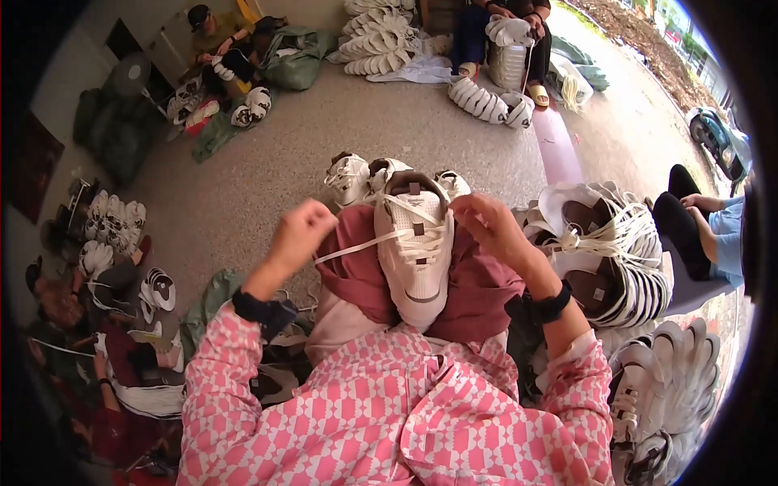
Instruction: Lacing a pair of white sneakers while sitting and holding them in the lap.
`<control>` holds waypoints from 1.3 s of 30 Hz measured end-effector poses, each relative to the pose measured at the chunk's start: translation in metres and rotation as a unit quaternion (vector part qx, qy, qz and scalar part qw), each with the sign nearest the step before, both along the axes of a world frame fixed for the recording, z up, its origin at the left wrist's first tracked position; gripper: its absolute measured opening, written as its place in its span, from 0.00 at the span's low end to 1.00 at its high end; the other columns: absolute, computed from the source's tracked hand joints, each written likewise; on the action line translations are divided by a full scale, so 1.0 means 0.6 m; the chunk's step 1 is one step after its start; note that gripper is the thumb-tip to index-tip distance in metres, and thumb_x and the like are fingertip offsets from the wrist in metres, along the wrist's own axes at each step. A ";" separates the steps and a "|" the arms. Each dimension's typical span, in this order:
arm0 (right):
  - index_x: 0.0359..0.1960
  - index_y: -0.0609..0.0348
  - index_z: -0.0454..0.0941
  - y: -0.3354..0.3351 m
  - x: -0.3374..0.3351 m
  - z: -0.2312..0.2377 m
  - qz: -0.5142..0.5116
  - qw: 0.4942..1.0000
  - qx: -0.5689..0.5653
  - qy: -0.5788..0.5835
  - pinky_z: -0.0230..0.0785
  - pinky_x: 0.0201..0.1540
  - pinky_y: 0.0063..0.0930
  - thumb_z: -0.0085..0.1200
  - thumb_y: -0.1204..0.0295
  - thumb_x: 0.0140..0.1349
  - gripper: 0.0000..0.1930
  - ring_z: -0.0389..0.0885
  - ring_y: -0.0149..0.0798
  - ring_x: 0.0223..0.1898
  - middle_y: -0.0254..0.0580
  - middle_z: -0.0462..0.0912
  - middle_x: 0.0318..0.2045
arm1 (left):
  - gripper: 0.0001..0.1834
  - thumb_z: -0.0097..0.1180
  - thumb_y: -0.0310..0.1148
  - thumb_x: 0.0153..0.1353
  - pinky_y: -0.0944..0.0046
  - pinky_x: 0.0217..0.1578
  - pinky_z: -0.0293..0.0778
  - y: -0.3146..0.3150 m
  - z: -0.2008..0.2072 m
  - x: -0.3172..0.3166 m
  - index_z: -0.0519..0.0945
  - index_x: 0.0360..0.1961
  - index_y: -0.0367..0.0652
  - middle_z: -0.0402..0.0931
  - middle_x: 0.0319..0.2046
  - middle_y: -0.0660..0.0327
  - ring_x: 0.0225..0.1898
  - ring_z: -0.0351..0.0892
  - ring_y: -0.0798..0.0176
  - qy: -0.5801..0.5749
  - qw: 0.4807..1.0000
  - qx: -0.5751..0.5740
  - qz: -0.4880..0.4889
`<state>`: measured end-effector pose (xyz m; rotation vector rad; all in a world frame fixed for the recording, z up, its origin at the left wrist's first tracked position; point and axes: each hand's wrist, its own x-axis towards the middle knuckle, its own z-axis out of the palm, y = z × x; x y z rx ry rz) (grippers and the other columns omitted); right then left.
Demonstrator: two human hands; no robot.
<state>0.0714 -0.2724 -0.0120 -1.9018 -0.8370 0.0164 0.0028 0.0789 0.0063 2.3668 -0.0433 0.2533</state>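
A white sneaker (415,271) with a dark brown lining lies between my knees, toe toward me. Its white shoelace (361,246) runs through several eyelets, and one length stretches left across my reddish trouser leg. My left hand (301,233) is raised left of the sneaker, fingers pinched together; what they hold, if anything, is too small to make out. At the right side of the collar is my right hand (489,227), its fingers closed around a strand of lace that crosses the tongue. Just beyond the sneaker stand several more laced sneakers (348,178).
Nested stacks of white shoe uppers (648,267) stand close on my right, with a bundle of white laces (604,235) over them. Several people sit around the room among shoes. A green sack (298,61) and piled uppers (377,40) lie at the far wall.
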 end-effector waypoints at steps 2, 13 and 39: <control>0.47 0.60 0.76 0.003 -0.002 0.006 0.011 0.998 -0.034 -0.053 0.71 0.44 0.28 0.52 0.79 0.63 0.11 0.79 0.36 0.40 0.38 0.80 0.35 | 0.06 0.61 0.29 0.58 0.68 0.31 0.73 -0.041 -0.015 -0.023 0.79 0.33 0.38 0.78 0.28 0.64 0.29 0.76 0.71 0.004 0.996 0.000 -0.084; 0.35 0.58 0.77 0.037 -0.010 0.006 0.042 0.987 -0.084 -0.133 0.70 0.40 0.35 0.55 0.76 0.58 0.04 0.77 0.48 0.37 0.42 0.75 0.34 | 0.08 0.61 0.29 0.54 0.57 0.47 0.68 -0.165 0.006 0.105 0.78 0.35 0.42 0.73 0.37 0.60 0.44 0.72 0.54 -0.203 0.930 0.085 -0.293; 0.74 0.46 0.40 -0.344 -0.002 0.052 -0.123 0.975 0.142 0.115 0.68 0.58 0.40 0.78 0.60 0.40 0.64 0.72 0.46 0.58 0.52 0.64 0.62 | 0.69 0.74 0.48 0.39 0.56 0.55 0.66 -0.052 0.124 0.194 0.36 0.74 0.56 0.53 0.65 0.53 0.61 0.59 0.54 0.063 0.957 -0.181 -0.219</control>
